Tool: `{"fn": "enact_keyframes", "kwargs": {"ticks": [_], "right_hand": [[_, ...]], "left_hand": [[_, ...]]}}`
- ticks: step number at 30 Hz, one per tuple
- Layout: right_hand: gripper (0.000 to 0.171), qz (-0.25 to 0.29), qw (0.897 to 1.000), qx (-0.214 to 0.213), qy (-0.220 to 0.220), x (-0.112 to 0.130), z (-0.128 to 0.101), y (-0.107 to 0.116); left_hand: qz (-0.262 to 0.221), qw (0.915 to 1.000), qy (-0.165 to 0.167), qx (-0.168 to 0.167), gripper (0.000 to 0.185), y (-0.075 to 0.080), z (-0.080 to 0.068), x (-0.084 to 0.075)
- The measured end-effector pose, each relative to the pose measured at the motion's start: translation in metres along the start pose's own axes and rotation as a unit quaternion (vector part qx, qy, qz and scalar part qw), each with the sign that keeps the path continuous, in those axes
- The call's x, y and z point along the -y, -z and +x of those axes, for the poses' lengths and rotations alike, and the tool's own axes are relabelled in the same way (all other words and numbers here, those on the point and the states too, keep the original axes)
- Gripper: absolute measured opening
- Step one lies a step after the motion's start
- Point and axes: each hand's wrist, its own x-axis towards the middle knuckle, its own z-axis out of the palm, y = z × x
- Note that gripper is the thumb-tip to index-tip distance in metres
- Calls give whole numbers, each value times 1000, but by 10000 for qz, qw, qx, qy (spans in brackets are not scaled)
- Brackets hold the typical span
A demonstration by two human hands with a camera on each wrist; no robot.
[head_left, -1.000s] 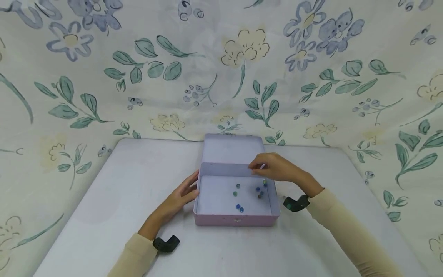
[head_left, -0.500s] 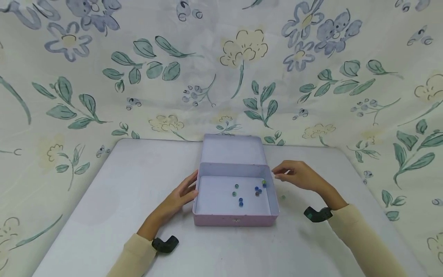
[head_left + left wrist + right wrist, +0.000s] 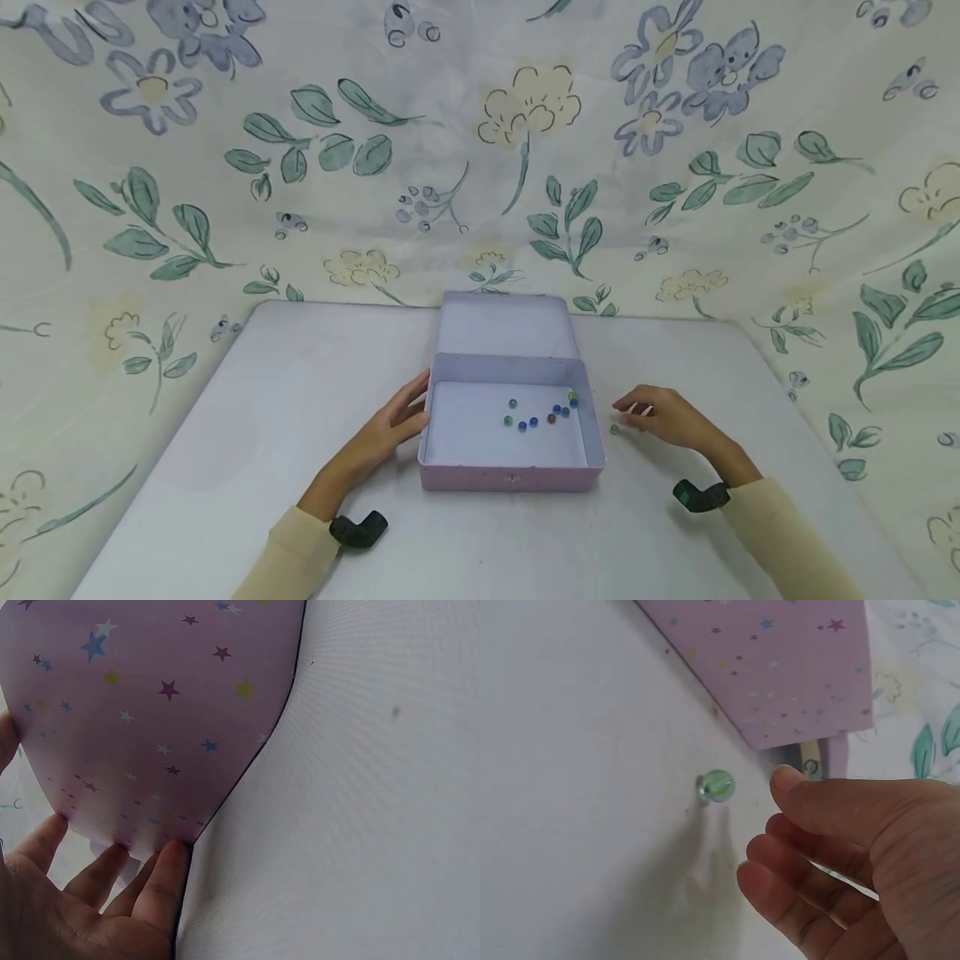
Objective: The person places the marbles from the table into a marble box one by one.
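Left hand rests flat against the left wall of the open pink tin, fingers straight, grip holding nothing. Right hand hovers low over the worktop, fingers loosely curled, grip empty. Green marble lies on the worktop between tin and right fingertips, just beside both. More marbles inside the tin.

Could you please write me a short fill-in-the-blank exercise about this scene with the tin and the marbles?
1. The lid of the pink tin stands ____.
2. The green marble lies on the ____, outside the tin.
3. The left hand rests against the tin's ____ wall.
4. The right hand holds ____.

Missing words: open; table; left; nothing
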Motion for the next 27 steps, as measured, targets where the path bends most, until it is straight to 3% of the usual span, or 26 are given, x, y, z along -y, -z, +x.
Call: {"fn": "enact_keyframes", "kwargs": {"ticks": [8,19,27], "right_hand": [[24,36,9999,123,75,-6,-7,-12],[18,-217,9994,-102,247,-6,-9,-19],[23,-42,9994,-167,289,-6,-7,-23]], "left_hand": [[-53,10000,34,7,69,0,-1,2],[-35,10000,10,19,68,-1,0,3],[-23,10000,-28,7,68,0,1,2]]}}
